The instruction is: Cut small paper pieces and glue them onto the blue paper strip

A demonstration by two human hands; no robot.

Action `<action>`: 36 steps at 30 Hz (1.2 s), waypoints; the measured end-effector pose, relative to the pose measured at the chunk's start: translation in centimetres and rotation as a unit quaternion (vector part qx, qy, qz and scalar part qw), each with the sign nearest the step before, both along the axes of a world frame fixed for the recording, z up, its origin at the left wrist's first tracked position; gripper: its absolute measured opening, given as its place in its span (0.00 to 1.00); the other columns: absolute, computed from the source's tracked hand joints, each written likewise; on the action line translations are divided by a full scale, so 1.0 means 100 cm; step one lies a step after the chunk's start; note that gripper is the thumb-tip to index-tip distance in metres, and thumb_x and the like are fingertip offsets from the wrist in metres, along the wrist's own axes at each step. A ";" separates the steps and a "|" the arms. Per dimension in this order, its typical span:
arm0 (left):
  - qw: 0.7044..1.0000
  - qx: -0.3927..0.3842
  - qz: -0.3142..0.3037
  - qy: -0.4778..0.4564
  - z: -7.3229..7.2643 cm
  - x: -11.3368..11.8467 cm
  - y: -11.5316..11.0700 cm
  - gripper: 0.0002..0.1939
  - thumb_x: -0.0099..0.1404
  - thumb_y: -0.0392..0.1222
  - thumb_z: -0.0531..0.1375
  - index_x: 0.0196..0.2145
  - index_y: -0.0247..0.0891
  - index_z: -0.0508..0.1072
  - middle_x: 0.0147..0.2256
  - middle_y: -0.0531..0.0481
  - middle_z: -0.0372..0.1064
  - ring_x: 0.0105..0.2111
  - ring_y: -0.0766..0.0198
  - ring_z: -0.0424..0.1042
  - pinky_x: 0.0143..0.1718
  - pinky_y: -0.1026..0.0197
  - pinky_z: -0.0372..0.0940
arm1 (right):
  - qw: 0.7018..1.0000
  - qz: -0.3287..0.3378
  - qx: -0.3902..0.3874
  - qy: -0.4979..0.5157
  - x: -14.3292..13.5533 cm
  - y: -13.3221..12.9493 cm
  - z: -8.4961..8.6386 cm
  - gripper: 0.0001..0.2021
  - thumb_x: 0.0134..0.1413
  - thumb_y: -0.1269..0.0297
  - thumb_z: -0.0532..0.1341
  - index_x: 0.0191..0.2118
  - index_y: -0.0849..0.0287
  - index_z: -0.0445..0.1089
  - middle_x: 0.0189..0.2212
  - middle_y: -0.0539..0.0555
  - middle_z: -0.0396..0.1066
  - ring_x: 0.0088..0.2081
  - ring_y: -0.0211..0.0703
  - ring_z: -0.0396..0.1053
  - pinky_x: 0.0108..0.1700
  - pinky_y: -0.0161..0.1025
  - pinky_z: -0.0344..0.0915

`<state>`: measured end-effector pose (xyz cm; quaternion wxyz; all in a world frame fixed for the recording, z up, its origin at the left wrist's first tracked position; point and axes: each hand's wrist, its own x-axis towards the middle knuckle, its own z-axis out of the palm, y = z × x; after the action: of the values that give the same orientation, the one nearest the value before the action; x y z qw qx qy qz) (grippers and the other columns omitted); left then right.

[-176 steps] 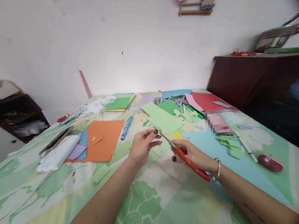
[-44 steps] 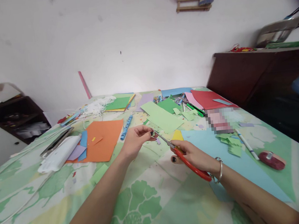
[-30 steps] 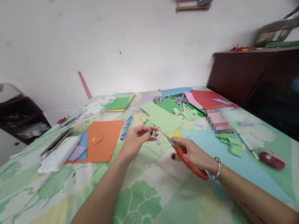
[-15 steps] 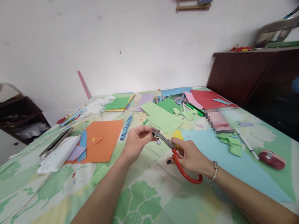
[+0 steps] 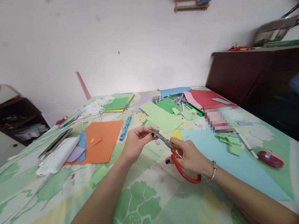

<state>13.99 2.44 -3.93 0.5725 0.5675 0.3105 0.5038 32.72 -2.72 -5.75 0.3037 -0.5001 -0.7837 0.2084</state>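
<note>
My right hand grips red-handled scissors, whose metal blades point up and left towards my left hand. The fingers of my left hand are pinched together at the blade tips; what they hold is too small to make out. A yellow paper piece lies just behind my right hand. Beyond the hands is a light green sheet, and a light blue sheet extends under and past my right wrist. A blue ruler-like strip lies behind my left hand.
At the left are an orange sheet, a white power strip and a phone. Green scraps, a white marker and a dark red mouse-like object lie at the right. White string is heaped at the back.
The whole view has shifted very slightly. Both hands and the scissors keep nearly the same pose.
</note>
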 end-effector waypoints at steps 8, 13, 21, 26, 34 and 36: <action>1.000 0.002 -0.004 0.016 0.000 -0.003 0.002 0.04 0.54 0.35 0.62 0.30 0.32 0.74 0.34 0.46 0.73 0.37 0.61 0.72 0.42 0.55 0.68 | 1.000 0.009 0.002 -0.014 0.003 0.001 0.004 0.15 0.43 0.64 0.59 0.24 0.56 0.47 0.14 0.40 0.47 0.19 0.32 0.43 0.21 0.30 0.43; 1.000 0.005 -0.012 0.026 -0.001 -0.005 0.005 0.05 0.54 0.35 0.62 0.30 0.32 0.75 0.34 0.46 0.73 0.36 0.61 0.72 0.42 0.57 0.68 | 1.000 0.014 -0.009 -0.021 0.004 0.001 0.006 0.16 0.43 0.63 0.59 0.24 0.56 0.47 0.14 0.39 0.45 0.19 0.32 0.41 0.21 0.30 0.42; 0.997 -0.026 -0.017 0.067 0.001 -0.006 0.005 0.06 0.55 0.39 0.62 0.29 0.32 0.73 0.34 0.46 0.73 0.33 0.60 0.74 0.40 0.55 0.68 | 0.997 -0.034 -0.020 -0.061 0.019 0.011 0.011 0.10 0.45 0.59 0.58 0.25 0.56 0.55 0.16 0.42 0.53 0.19 0.33 0.48 0.22 0.30 0.46; 0.996 -0.035 -0.054 0.068 0.002 -0.002 0.002 0.10 0.57 0.43 0.60 0.33 0.33 0.72 0.31 0.46 0.71 0.34 0.58 0.73 0.38 0.55 0.68 | 0.950 -0.214 -0.056 -0.219 0.053 0.030 0.006 0.13 0.48 0.54 0.56 0.36 0.57 0.64 0.26 0.53 0.69 0.28 0.42 0.64 0.25 0.34 0.49; 0.990 -0.076 -0.078 0.087 -0.004 0.010 -0.005 0.12 0.58 0.46 0.59 0.30 0.33 0.68 0.29 0.48 0.68 0.31 0.63 0.71 0.31 0.60 0.66 | 0.899 -0.292 -0.162 -0.283 0.084 0.042 -0.004 0.22 0.45 0.64 0.57 0.48 0.65 0.61 0.32 0.62 0.71 0.32 0.50 0.70 0.25 0.35 0.54; 0.989 -0.082 -0.078 0.094 -0.006 0.013 -0.005 0.12 0.58 0.47 0.59 0.30 0.34 0.67 0.29 0.48 0.67 0.30 0.64 0.70 0.28 0.62 0.65 | 0.895 -0.297 -0.155 -0.295 0.080 0.041 -0.004 0.19 0.47 0.67 0.55 0.47 0.66 0.62 0.33 0.63 0.71 0.35 0.51 0.70 0.28 0.36 0.56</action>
<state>15.24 1.90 -4.54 0.6226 0.5861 0.3578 0.3752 40.70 1.34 -6.17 0.0247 -0.7887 -0.6102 0.0699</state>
